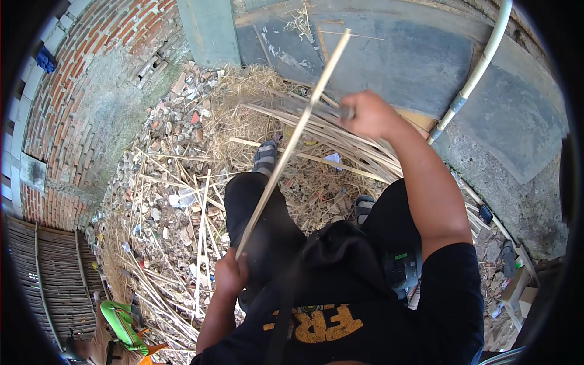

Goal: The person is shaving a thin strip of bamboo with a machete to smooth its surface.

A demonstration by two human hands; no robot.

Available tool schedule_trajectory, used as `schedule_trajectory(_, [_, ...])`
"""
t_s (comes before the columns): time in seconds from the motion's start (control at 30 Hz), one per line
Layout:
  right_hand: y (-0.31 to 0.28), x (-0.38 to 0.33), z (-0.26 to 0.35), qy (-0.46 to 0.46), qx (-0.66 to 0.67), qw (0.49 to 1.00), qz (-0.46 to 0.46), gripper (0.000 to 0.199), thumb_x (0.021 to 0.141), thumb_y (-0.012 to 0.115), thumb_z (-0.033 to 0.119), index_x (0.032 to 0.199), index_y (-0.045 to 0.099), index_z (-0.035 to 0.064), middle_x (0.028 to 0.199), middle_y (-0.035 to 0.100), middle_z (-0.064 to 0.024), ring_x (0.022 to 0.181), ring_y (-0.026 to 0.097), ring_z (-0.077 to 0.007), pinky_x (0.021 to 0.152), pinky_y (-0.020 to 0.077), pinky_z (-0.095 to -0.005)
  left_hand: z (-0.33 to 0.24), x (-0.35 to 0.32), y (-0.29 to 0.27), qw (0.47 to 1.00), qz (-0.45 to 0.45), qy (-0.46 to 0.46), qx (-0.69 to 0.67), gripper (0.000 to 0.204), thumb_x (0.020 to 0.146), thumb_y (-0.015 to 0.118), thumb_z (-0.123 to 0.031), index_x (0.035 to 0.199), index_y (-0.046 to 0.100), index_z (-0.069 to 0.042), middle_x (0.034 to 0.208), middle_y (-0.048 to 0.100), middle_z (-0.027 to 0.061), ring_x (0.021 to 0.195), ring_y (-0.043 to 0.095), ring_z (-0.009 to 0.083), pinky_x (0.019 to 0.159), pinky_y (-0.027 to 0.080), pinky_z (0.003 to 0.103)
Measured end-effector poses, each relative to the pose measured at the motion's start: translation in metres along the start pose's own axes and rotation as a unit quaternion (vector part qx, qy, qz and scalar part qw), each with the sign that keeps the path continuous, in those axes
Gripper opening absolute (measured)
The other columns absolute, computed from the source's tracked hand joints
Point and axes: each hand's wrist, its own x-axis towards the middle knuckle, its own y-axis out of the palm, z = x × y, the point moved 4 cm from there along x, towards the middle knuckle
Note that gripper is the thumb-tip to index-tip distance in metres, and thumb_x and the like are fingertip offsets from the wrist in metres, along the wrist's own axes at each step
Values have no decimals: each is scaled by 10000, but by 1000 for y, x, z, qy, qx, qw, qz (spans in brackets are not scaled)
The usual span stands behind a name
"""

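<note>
My left hand (231, 274) is closed around the lower end of a long pale bamboo strip (291, 145), which slants up and away past my left knee. My right hand (367, 115) grips the handle of a large knife (331, 111). Its blade is smeared by motion and points left. In the picture the blade crosses the strip's upper part; whether the two touch I cannot tell. My sandalled feet rest on the littered ground beneath the strip.
Cut bamboo strips (353, 149) lie piled ahead of me, and more strips (202, 243) are scattered on rubble (173, 143) at left. A brick wall (91, 115) stands beyond. A pale pipe (480, 70) rises at right. Another person in green (121, 325) is at lower left.
</note>
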Motion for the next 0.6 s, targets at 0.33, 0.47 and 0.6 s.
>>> schedule_trajectory(0.33, [-5, -5, 25, 38, -92, 994, 38, 247, 738, 705, 200, 974, 727, 130, 858, 717, -137, 853, 694, -333, 775, 552, -461, 0, 1, -2, 1000, 6, -5, -22, 204, 957, 593, -184, 845, 554, -18, 625, 600, 251, 622, 626, 469, 570, 487, 535])
schedule_trajectory(0.47, [14, -11, 54, -73, -211, 971, 81, 237, 716, 714, 189, 951, 734, 169, 836, 718, -102, 834, 708, -293, 744, 556, -465, 4, -1, -1, 1000, 4, 0, 12, 207, 959, 593, -199, 860, 566, -19, 637, 608, 252, 626, 629, 469, 571, 489, 537])
schedule_trajectory(0.6, [-8, 20, -16, 112, -11, 992, -53, 338, 746, 682, 197, 1073, 735, 130, 973, 726, -172, 912, 698, -353, 838, 557, -444, -1, 2, 1, 1000, -12, -4, 7, 203, 959, 598, -205, 876, 576, -21, 642, 614, 251, 624, 633, 467, 573, 491, 537])
